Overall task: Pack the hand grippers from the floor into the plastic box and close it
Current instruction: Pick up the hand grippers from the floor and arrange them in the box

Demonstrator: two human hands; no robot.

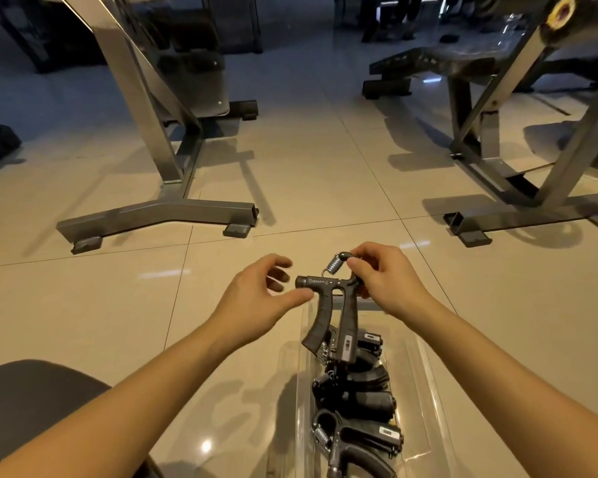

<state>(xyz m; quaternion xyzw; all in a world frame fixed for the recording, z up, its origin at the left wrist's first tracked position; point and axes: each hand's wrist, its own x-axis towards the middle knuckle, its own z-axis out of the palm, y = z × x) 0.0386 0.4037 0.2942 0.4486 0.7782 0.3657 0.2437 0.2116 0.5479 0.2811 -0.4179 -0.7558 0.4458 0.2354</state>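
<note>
Two bare hands are up over the far end of a clear plastic box point(425, 367) that sits on the tiled floor point(101, 305). Right hand point(384, 281) has its grip pinched narrow on the top of a black hand gripper point(328, 305), fingertips right by the metal spring point(332, 264) and the hooked end. That gripper hangs handles-down, with the two handles dipping into the far part of the box, the left handle curved and ribbed, the right one carrying a little grey counter block.

Left hand point(259, 298) isn't holding anything as far as I can see. Its grip is loosely spread, fingers curled, thumb tip just about at the adjuster knob end of the gripper. Can't tell if it actually touches.

Inside the box there's already a pile of other hand grippers point(356, 408), all black, stacked in a row running toward the camera, springs and counter blocks poking out here and there. No lid on top of the box that I can make out.

Beyond the hands, grey steel gym frames point(159, 215) stand on the floor to the left and right, well apart from the box. Something dark and rounded point(32, 408) sits at the bottom left corner, beside the left forearm.
</note>
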